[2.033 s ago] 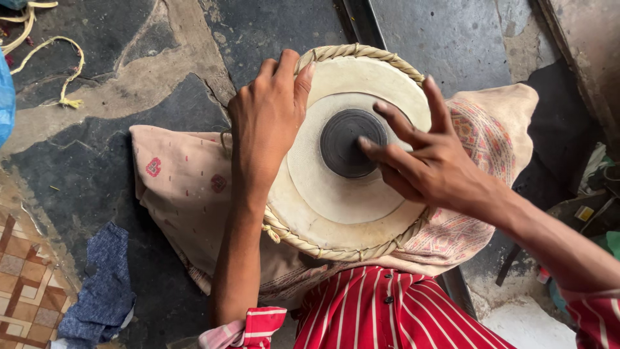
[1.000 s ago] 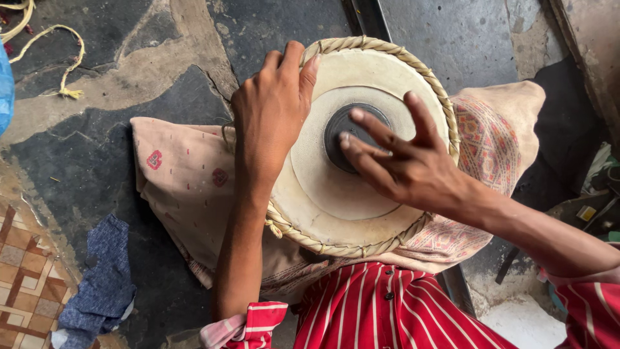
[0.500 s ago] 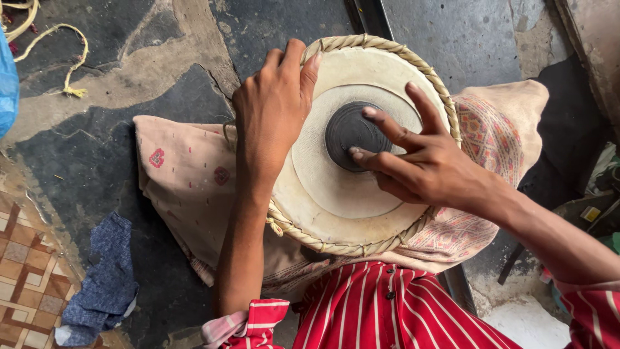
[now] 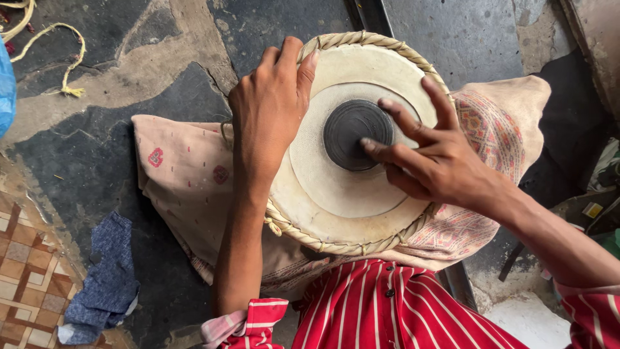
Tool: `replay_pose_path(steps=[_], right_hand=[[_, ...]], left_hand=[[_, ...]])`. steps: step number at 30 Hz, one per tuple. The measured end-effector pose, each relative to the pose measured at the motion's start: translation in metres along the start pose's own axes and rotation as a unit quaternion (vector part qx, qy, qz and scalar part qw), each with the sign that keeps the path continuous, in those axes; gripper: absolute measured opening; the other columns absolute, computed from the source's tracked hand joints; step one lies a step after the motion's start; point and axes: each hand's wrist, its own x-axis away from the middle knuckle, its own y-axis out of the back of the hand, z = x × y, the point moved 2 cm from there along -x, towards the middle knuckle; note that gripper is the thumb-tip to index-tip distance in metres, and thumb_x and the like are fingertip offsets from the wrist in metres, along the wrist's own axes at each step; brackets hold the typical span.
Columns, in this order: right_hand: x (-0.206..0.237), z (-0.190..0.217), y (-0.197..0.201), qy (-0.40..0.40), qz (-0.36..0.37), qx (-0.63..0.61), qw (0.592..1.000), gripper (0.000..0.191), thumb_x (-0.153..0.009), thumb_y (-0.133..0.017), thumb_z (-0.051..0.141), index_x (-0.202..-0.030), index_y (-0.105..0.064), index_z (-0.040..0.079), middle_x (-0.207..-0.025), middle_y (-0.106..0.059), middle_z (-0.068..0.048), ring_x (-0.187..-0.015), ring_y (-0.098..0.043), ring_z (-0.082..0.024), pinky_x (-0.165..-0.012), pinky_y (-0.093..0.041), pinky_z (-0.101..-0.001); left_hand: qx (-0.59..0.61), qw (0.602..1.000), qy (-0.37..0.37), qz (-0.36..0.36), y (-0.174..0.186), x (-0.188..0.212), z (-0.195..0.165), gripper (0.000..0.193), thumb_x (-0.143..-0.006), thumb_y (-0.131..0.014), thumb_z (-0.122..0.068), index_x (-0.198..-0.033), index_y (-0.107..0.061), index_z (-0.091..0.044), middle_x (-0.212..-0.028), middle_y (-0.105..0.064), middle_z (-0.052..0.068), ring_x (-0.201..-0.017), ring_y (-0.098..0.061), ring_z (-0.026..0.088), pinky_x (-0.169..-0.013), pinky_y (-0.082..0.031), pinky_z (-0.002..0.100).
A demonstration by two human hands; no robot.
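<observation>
On a dark stone floor [image 4: 116, 148] w/ pale cement seams, a round hand drum [image 4: 352, 200] rests head-up on a beige patterned cloth [image 4: 187, 187], just in front of the person's red-striped shirt [image 4: 387, 304]. Drum has a cream skin, a braided straw-coloured rim [image 4: 336, 245] and a black centre disc [image 4: 355, 132].

Left hand [image 4: 271, 123] lies palm-down over the drum's left edge, fingers curled across the rim at the far side, steadying it, not clenched round anything. Right hand [image 4: 439, 161] comes in from the right w/ fingers spread flat; fingertips [image 4: 368, 143] touch the black disc's right side, thumb up near the far rim. It's open, holding nothing.

Bottom left: a crumpled blue-grey rag [image 4: 103, 284] beside a patch of brown patterned tile [image 4: 26, 271]. Top left: frayed yellowish cord [image 4: 71, 64] and a blue plastic edge [image 4: 6, 90], well apart from the drum.
</observation>
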Motion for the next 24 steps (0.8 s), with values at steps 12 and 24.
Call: replay_pose_path(steps=[12,24], right_hand=[[-0.017,0.008,-0.008,0.064,-0.023,0.107,0.992,0.036,-0.101,-0.077,0.021,-0.133,-0.071,0.007,-0.113,-0.082,0.002,-0.151,-0.047,-0.026,-0.125,-0.002,-0.0649],[-0.004,0.005,-0.003,0.037,-0.017,-0.008,0.999,0.033,-0.089,-0.075,0.007,-0.122,-0.075,0.013,-0.093,-0.079,-0.007,-0.145,-0.053,-0.028,-0.128,-0.006,-0.0649]], left_hand=[[-0.016,1.000,-0.001,-0.009,0.003,0.001,-0.002,0.031,-0.111,-0.051,-0.041,-0.112,-0.061,-0.011,-0.092,-0.072,0.011,-0.070,-0.074,0.037,-0.049,-0.054,0.046],[-0.027,1.000,0.003,-0.002,0.002,0.001,-0.002,0.031,-0.111,-0.051,-0.041,-0.110,-0.060,-0.011,-0.093,-0.072,0.011,-0.070,-0.074,0.038,-0.048,-0.055,0.047]])
